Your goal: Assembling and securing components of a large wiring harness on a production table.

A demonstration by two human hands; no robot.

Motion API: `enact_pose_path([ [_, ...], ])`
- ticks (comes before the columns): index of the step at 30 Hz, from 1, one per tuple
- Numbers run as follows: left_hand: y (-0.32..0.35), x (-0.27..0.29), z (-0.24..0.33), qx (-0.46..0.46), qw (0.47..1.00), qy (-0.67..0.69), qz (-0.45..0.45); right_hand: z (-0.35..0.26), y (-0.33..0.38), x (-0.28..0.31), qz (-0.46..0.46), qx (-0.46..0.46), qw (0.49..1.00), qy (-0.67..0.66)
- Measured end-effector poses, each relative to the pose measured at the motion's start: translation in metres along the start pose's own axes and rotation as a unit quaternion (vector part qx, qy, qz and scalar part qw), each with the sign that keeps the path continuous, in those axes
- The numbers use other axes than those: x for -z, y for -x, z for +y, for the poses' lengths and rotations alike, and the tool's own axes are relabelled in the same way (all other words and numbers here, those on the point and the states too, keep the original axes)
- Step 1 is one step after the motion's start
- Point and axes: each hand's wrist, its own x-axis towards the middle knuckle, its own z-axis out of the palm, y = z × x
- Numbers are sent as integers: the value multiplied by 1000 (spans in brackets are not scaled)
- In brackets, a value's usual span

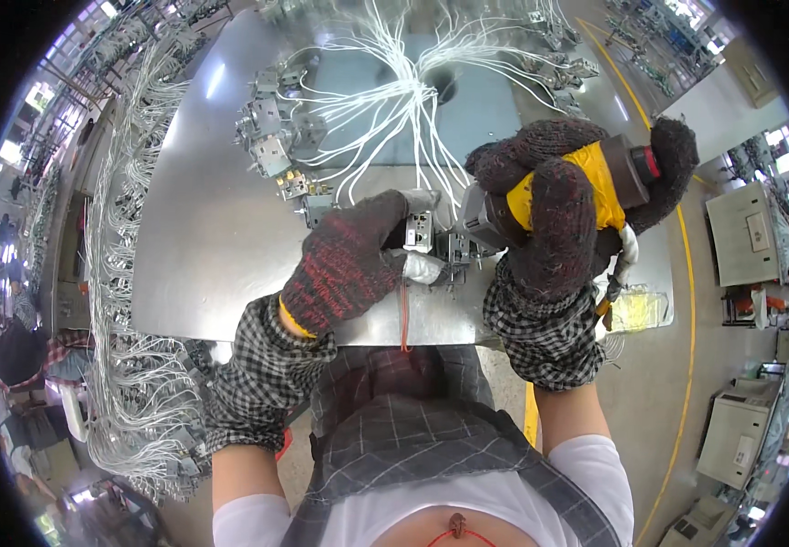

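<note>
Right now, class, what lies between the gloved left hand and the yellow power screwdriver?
In the head view, a small grey metal switch part sits between the left hand and the yellow power screwdriver, which the right hand grips.

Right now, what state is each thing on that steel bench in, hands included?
left hand: gloved, gripping the small grey metal connector block
right hand: gloved, wrapped around the yellow power screwdriver
yellow power screwdriver: tilted, nose at the block
white wire bundle: fanned out, tied at the middle
shiny steel worktable: flat, carrying the parts

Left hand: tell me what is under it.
Under the left hand sits a small grey metal part on the steel table. The glove covers the rest of it.
</note>
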Motion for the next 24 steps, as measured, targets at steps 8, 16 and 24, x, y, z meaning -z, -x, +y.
enact_pose_path([
  [8, -2, -9, -2, 10, 1000, -21, -18, 3, 4, 1, 12, 28, 995, 99],
  [16, 4, 17, 3, -144, 976, -120, 110, 2, 9, 3, -80, 41, 982, 164],
  [24, 4, 37, -78, -242, 801, -545, -49, -2, 8, -1, -94, 43, 978, 179],
])
